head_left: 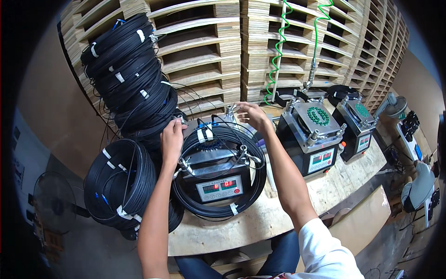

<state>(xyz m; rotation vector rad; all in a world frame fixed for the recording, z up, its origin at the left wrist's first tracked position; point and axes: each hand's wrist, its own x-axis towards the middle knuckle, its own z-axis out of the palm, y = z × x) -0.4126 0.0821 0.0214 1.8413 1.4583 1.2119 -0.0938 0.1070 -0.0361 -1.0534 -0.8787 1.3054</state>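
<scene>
In front of me a black polishing machine (218, 186) with a lit red digital panel stands on the bench. A coil of black cable (258, 186), bound with white ties, leans over its front and frames the panel. Blue-ended connectors (200, 124) cluster at the machine's top behind the coil. My left hand (173, 135) has its fingers closed round the metal clamp knob (180, 119) at the far left corner. Beside the far right metal clamp (229, 110), my right hand (253, 116) is raised with fingers apart, holding nothing visible.
Tall stacked black cable coils (132, 79) rise at the left, with another coil stack (121, 186) nearer. Two similar machines with green-dotted tops, one closer (318, 135) and one farther (360, 121), stand rightward. Wooden pallets (200, 51) back the plywood bench (209, 237). Green coiled hoses (281, 46) hang behind.
</scene>
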